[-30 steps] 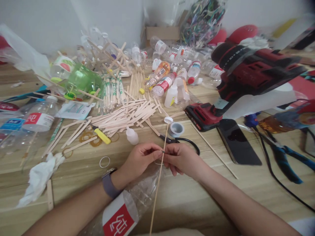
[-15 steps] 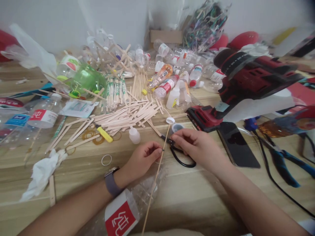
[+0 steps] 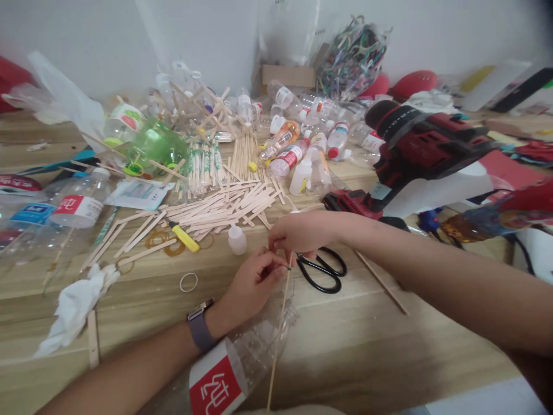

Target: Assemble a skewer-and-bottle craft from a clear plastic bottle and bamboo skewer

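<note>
My left hand [image 3: 254, 283], with a watch at the wrist, is closed, thumb and forefinger pinched at a thin wooden stick [image 3: 279, 340]. A small dark band [image 3: 289, 267] shows on the stick at those fingertips. Crossing above it, my right hand [image 3: 298, 233] has its fingers curled together close to the left fingertips; what they hold is hidden. Beneath the stick lies a clear plastic bottle [image 3: 218, 383] with a red and white label, on its side near my body. Black-handled scissors [image 3: 322, 271] rest just right of my hands, their blades partly covered by the right hand.
Flat wooden sticks [image 3: 228, 202] lie heaped ahead, with a yellow-handled screwdriver [image 3: 185, 237], rubber bands and a small white squeeze bottle [image 3: 237, 239] nearby. A red cordless drill [image 3: 427, 138] stands at the right. Several plastic bottles [image 3: 289, 158] fill the back. A thin brown stick [image 3: 382, 282] lies beside my right forearm.
My right hand has moved left and over, from above the scissors to beside my left fingertips. Its forearm now covers the phone's and pliers' area. The scissor handles show more fully.
</note>
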Demonstrator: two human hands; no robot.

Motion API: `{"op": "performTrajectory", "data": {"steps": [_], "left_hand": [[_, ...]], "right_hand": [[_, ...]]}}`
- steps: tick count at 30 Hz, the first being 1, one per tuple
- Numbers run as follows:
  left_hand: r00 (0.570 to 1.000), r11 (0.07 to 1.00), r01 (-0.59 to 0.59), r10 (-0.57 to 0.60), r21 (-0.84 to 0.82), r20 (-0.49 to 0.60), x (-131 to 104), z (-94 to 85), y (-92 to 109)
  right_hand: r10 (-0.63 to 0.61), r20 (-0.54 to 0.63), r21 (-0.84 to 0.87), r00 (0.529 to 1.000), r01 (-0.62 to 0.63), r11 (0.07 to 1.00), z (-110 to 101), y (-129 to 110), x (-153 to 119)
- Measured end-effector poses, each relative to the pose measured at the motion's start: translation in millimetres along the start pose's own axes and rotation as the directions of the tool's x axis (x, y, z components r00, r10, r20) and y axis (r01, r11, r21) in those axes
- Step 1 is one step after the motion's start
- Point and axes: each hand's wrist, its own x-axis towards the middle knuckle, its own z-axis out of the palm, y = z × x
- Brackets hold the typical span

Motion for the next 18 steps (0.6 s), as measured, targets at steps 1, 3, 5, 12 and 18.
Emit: {"op": "performTrajectory", "data": {"steps": [1, 3, 5, 12, 18], "left_hand": [[1.0, 1.0, -0.004, 0.004, 0.018, 0.0, 0, -0.1, 1], [1.0, 0.999, -0.021, 0.021, 0.038, 0.006, 0, -0.4, 2], [0.999, 0.999, -0.041, 0.041, 0.025, 0.015, 0, -0.7, 2], [1.0, 0.998, -0.019, 0.019, 0.061, -0.011, -1, -0.2, 2], [1.0, 0.997, -0.008, 0.008, 0.081, 0.006, -3, 0.7, -1]], "right_hand": [[0.021, 0.079, 0.036, 0.997, -0.024, 0.999, -2, -1, 2], [0.053, 0.195, 0.099, 0.979, -0.074, 0.992, -5, -4, 6], [0.076, 0.266, 0.155, 0.961, -0.12, 0.981, -4, -6, 10], [0.131, 0.352, 0.212, 0.927, -0.215, 0.953, -1, -3, 14], [0.161, 0.391, 0.157, 0.906, -0.239, 0.958, -2, 6, 12]]}}
